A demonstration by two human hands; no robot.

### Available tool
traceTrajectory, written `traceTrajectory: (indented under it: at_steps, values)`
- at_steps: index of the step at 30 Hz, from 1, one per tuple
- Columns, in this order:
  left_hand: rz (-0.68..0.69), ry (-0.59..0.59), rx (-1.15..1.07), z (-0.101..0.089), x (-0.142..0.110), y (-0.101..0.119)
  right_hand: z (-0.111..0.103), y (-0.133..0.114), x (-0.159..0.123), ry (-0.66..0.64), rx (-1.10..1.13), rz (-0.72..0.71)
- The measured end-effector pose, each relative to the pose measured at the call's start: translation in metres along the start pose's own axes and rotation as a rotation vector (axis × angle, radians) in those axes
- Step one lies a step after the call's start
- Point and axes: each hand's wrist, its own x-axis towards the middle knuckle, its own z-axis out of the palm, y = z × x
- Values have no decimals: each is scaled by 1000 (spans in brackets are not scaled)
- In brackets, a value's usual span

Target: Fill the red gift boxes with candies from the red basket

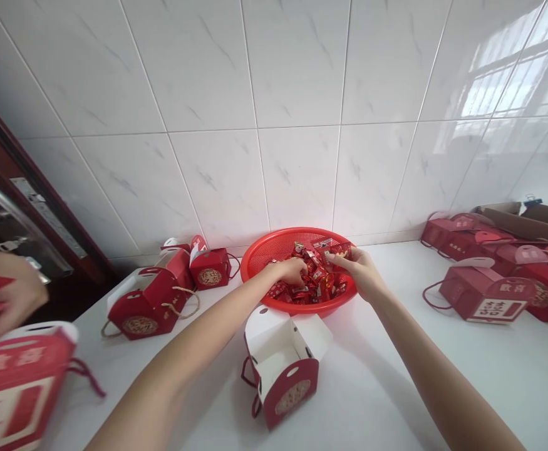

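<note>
A tiled wall [297, 175] backs the scene, and a white table [372, 388] runs along its foot, with a brown carton [503, 223] at the far right. A red basket [278, 245] stands on the table near the wall. Closed boxes [487, 291] cluster at the right; on the left stand a roped box [146, 307], its top open, and a small box [210, 270] behind it. A large box [24, 382] lies at the near left, beside the blurred hand of a co-worker [22, 291]. Directly before the basket, the open box [292, 394] stands with flaps spread and its interior in view. The left hand [294, 270] reaches into the basket, fingers curled together; their tips are hidden, so any grip cannot be told. The right hand [364, 270] is at the right rim, thumb laid along a packet; its other fingers are partly hidden, and whether they clamp it is unclear. Smallest are the packets [318, 274], heaped inside the basket. The step in hand appears to be gathering packets; the next move would call for a secure pinch and a lift clear of the rim toward the open box.
</note>
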Motion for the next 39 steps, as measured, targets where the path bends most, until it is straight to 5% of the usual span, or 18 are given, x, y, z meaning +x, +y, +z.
traceTrajectory:
  at_steps: [5, 13, 20, 28, 39]
  values:
    - [56, 2, -180, -13, -12, 2, 0, -2, 1, 7, 21, -8]
    - [198, 177, -525, -33, -41, 10, -4, -6, 3, 41, 142, 7]
    - [183, 271, -685, -26, -60, 13, -1, -7, 2, -23, 260, 14]
    - [204, 200, -954, -19, -75, 20, 4, -1, -1, -156, 360, 25]
    - [133, 243, -944, -14, -77, 24, 8, -3, -1, -60, 383, 34]
